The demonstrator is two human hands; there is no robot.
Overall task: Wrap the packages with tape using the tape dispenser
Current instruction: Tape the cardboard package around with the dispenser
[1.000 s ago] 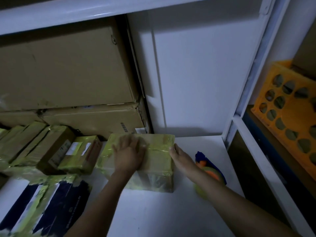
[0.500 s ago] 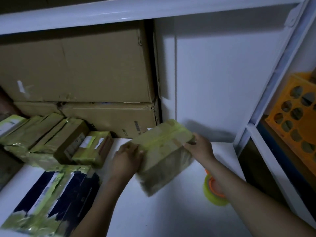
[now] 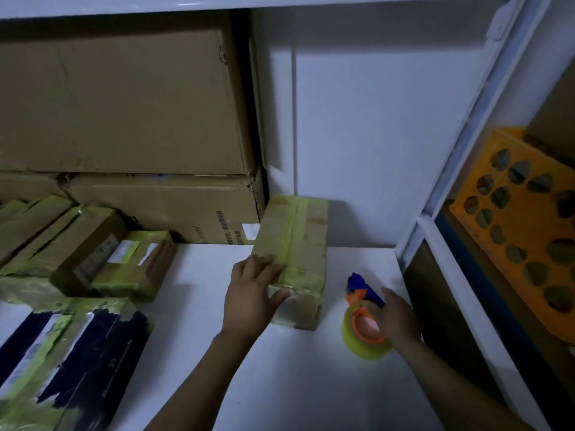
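A cardboard package (image 3: pixel 298 244) wrapped in yellowish tape lies on the white shelf (image 3: pixel 280 384), its long side running away from me. My left hand (image 3: pixel 253 293) grips its near left corner, fingers on top and thumb on the front face. To the right lies the tape dispenser (image 3: pixel 364 318), blue and orange with a roll of clear yellowish tape. My right hand (image 3: pixel 398 318) is on the dispenser's right side, fingers curled over its blue handle.
Big cardboard cartons (image 3: pixel 124 119) are stacked at the back left. Several taped packages (image 3: pixel 93 253) lie on the left, and a dark taped parcel (image 3: pixel 68 362) at the near left. A white shelf upright (image 3: pixel 435 213) and an orange crate (image 3: pixel 513 219) stand on the right.
The package was lifted, turned and set down lengthwise near the back wall. My right hand left the package and moved down to the tape dispenser. My left hand stayed on the package.
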